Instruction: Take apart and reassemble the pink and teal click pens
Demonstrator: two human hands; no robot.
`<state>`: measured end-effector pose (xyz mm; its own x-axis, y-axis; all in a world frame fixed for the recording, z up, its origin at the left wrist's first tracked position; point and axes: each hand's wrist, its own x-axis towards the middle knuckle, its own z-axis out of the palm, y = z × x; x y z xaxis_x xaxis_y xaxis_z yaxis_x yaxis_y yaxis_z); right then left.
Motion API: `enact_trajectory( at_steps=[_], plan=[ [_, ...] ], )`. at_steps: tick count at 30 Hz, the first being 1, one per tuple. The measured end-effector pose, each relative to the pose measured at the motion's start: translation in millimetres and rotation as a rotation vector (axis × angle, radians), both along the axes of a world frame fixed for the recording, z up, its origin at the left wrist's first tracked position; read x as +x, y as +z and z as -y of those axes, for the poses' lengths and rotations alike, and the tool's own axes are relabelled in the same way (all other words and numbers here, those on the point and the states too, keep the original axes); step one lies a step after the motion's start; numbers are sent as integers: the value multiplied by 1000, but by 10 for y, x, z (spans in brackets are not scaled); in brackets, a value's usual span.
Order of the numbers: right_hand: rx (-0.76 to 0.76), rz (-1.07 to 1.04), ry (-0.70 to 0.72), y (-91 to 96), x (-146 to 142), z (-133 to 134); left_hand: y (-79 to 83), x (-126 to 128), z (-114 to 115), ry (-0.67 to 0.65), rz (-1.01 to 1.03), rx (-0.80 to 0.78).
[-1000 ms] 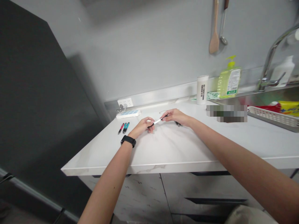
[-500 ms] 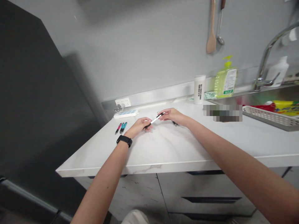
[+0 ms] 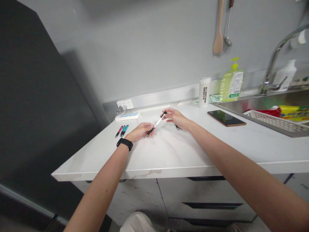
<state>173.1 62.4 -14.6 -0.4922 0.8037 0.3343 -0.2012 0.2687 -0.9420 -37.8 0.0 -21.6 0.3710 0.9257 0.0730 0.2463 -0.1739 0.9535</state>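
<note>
A white pen with black ends [image 3: 157,123] is held between both hands above the white marble counter [image 3: 183,151]. My left hand [image 3: 139,131], with a black watch on its wrist, pinches the pen's lower black end. My right hand [image 3: 175,118] pinches the upper black end, fingers curled. The pen slants up to the right. Another dark pen [image 3: 178,127] lies on the counter, partly hidden under my right hand. Three pens, one red and two teal [image 3: 122,130], lie together left of my left hand.
A white power strip [image 3: 127,116] sits by the wall socket. Further right stand a white cylinder [image 3: 204,92], a green soap bottle [image 3: 231,85], a phone [image 3: 226,118] lying flat, a white basket [image 3: 277,123] and a sink with a tap [image 3: 275,61]. Utensils [image 3: 219,35] hang above.
The pen's right end has risen, so the pen slants more steeply. Both hands stay pinched on its ends. The camera has shifted, sliding the scene slightly left.
</note>
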Motion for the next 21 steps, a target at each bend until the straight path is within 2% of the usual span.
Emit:
enact_trajectory(
  at_steps=[5, 11, 16, 21],
  plan=[
    [-52, 8, -86, -2, -5, -41, 38, 29, 44, 46, -75, 55],
    [-100, 10, -200, -16, 2, -109, 13, -26, -4, 139, -272, 186],
    [-116, 150, -310, -55, -3, -142, -26, -72, -17, 232, -431, 373],
    [-112, 212, -321, -87, -12, -154, -41, -76, -2, 253, -517, 413]
  ],
)
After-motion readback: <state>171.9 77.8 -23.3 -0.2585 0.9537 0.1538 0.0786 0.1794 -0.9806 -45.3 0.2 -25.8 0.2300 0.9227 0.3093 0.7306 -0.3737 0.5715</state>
